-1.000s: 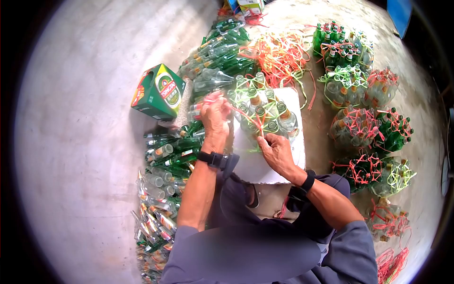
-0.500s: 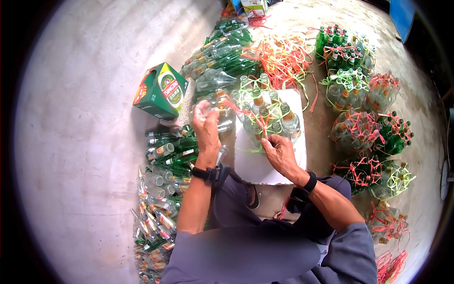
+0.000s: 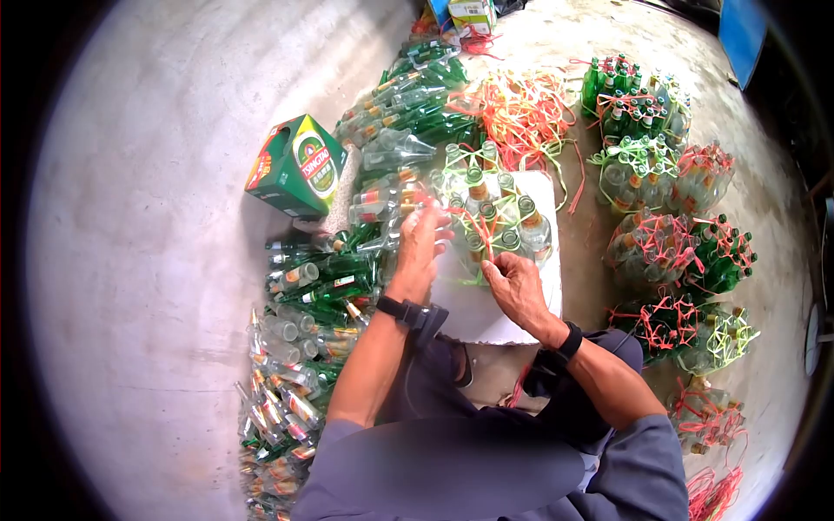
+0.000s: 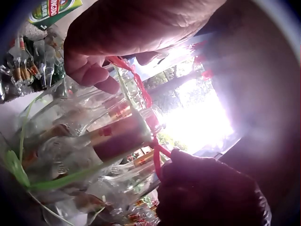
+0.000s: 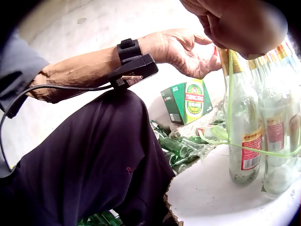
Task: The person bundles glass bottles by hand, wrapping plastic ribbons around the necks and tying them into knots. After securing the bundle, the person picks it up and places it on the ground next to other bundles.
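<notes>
Clear bottles (image 3: 534,233) stand grouped on a white board (image 3: 486,313), with a pale green strap (image 5: 268,153) around their bodies. Green and red straps also cross among the necks. At the near side of the group, my right hand (image 3: 519,291) pinches a red strap (image 4: 157,162) close to a bottle's mouth. My left hand (image 3: 420,252) is beside the bottles on the left, its fingers bent around another stretch of red strap (image 4: 142,87). In the right wrist view my left hand (image 5: 181,52) appears palm up, partly hidden by my right hand (image 5: 235,23).
Loose green and clear bottles (image 3: 300,276) lie in a long pile on the left, beside a green Tsingtao carton (image 3: 300,169). Beyond the board is a heap of red and yellow-green straps (image 3: 526,113). Several strapped bottle bundles (image 3: 656,243) stand at the right.
My left hand drew back from the bottles, then came in towards them again, to the right. My right hand keeps its pinch near the same bottle mouth.
</notes>
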The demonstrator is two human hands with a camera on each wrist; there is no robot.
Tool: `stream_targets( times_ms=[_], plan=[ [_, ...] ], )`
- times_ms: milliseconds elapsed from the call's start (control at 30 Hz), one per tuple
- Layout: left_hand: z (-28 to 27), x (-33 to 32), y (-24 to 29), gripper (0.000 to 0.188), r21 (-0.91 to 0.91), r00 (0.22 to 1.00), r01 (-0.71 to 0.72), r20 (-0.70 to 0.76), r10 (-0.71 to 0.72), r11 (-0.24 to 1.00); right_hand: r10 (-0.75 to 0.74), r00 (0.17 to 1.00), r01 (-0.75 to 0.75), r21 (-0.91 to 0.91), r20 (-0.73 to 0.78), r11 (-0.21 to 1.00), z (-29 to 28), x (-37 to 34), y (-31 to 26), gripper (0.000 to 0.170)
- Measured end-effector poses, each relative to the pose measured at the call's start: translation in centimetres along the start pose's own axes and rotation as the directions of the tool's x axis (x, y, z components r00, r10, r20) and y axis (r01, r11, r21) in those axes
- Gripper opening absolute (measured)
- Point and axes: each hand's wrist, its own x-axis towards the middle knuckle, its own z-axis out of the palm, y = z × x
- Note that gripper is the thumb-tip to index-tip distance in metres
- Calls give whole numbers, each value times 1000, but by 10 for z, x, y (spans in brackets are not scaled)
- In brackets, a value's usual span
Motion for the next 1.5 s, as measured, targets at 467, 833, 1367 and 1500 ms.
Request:
stream_targets(
  times_ms=[467,833,1367,1500],
  plan=[
    [-2,5,-18,27,-122,983,-185,-31,183,975,13,1000,-13,-7,7,1000,1,-1,-2,31],
    [-35,11,-25,16,-238,997,1,69,16,971,-15,997,21,-72,76,997,-15,-6,-22,28],
    [-63,33,-24,20,-210,988,43,155,-10,977,-120,982,94,-173,-146,980,-7,-21,-11,26],
    [-65,39,-27,21,-205,988,49,154,-17,977,-149,988,132,-250,-48,959,-6,-34,-31,29]
  ],
)
